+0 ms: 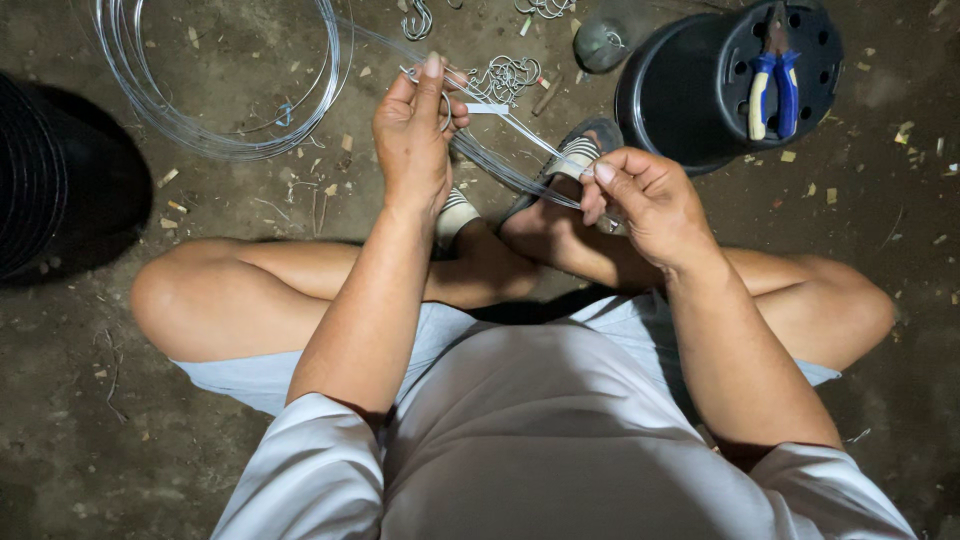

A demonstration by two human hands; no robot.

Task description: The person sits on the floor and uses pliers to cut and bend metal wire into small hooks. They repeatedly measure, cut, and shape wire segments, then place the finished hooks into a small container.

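**Wire bent between two hands over a dirt floor**

Bare, dark earthen floor (80, 440), littered with pale wood chips and short wire offcuts, lit from above. Seen from the head, looking down on crossed bare legs, pale shorts and a light shirt.

Centre top of the frame: left hand (412, 140) raised, fingers (432, 80) closed around a small bent loop of thin silvery wire (520, 165). Wire bright, slender, several strands running together diagonally from that grip down and right to the right hand (645, 200). Right fingers (600, 178) pinched shut on the lower end of the strands, just above a sandalled foot (575, 155). A short white strip, tag or tape hard to tell, lying across the strands just right of the left hand.

Upper left: large coil of the same wire (200, 110) flat on the floor, a strand leading from it toward the hands. Just beyond the hands, top centre: small heap of finished wire hooks (505, 75), more at the top edge.

Upper right: upturned black plastic pot (700, 85) with round holes in its base, blue-handled pliers (775, 85) resting on it. Left edge: dark ribbed round object (40, 170), partly cut off.
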